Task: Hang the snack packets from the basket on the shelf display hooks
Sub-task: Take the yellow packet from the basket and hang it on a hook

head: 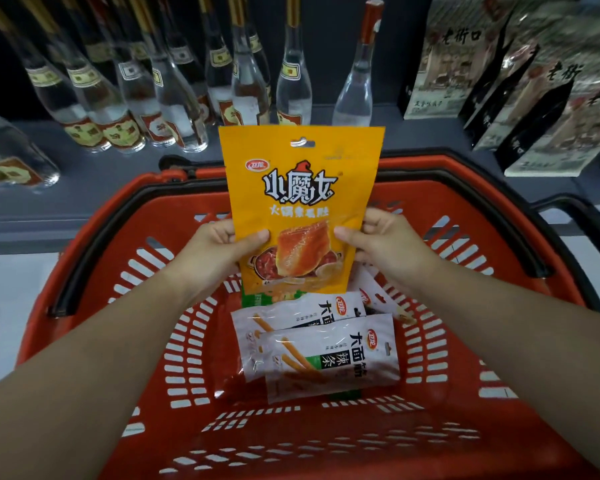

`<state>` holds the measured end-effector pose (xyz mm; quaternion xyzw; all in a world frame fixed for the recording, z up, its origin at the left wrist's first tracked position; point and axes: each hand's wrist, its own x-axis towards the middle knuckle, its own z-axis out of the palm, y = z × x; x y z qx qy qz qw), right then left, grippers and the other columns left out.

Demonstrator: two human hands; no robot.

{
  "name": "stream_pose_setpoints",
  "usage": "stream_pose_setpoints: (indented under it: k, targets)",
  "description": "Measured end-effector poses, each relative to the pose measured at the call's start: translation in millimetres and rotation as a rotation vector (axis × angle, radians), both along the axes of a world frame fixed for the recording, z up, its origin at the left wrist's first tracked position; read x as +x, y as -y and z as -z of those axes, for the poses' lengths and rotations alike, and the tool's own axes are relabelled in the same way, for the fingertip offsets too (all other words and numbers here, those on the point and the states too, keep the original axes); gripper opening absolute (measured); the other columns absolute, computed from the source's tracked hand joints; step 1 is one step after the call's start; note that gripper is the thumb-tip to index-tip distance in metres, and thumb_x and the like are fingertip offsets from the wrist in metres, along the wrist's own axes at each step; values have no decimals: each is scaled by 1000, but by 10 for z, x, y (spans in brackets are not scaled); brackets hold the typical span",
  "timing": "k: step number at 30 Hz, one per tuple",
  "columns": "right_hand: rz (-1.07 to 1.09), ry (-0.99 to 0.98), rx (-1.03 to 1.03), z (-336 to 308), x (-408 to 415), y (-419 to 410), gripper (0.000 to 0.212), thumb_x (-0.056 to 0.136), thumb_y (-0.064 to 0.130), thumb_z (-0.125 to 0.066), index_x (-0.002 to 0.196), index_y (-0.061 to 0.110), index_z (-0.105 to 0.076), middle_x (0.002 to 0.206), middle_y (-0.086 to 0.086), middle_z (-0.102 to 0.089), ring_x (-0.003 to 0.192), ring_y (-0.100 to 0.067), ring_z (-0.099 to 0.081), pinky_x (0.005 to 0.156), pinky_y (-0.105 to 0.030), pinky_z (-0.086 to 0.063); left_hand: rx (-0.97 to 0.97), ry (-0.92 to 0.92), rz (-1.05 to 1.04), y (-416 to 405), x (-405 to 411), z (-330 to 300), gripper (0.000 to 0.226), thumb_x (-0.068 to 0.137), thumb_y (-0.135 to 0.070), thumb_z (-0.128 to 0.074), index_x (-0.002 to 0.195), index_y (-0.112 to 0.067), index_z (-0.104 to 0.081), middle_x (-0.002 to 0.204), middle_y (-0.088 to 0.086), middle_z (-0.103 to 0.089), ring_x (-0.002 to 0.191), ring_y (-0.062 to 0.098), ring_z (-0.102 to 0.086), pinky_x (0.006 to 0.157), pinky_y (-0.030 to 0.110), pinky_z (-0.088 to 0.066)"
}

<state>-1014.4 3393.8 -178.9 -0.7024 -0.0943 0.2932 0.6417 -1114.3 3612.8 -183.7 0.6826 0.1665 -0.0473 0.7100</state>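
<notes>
Red basket [84,289] across lower frame, white packets [326,355] lying inside. Orange packet [302,209] upright at centre, pinched by left hand [215,251] and right hand [388,247], thumbs in front. Grey shelf [101,188] behind; clear bottles [174,98] upper left, dark boxes [499,74] upper right.

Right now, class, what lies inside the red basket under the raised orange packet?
In the red basket, two white snack packets overlap, with another's corner behind. The orange packet hides what lies beneath it.
</notes>
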Motion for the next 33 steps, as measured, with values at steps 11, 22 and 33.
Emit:
stream_pose_setpoints:
  k: [11, 22, 33]
  targets:
    - [44, 174, 95, -921, 200, -57, 13, 91, 9, -62, 98, 18, -68, 83, 3, -76, 76, -12, -73, 62, -25, -57, 140, 150, -116, 49, 180, -921, 30, 82, -29, -66, 101, -5, -70, 92, 21, -73, 77, 48, -64, 71, 63, -50]
    - [106, 212, 85, -3764, 158, 68, 13, 92, 11, -62, 100, 19, -67, 102, -4, -74, 86, -17, -73, 76, -34, -59, 140, 196, -133, 219, 215, -3766, 19, 91, -12, -61, 106, -5, -68, 79, -2, -77, 68, 12, -74, 57, 22, -58]
    - [190, 301, 90, -7250, -14, 199, 9, 92, 11, -62, 97, 16, -67, 98, -6, -72, 79, -16, -70, 76, -34, -58, 195, 325, -136, 379, 174, -7196, 12, 88, -18, -65, 97, -14, -72, 90, 2, -77, 75, 18, -75, 59, 28, -60]
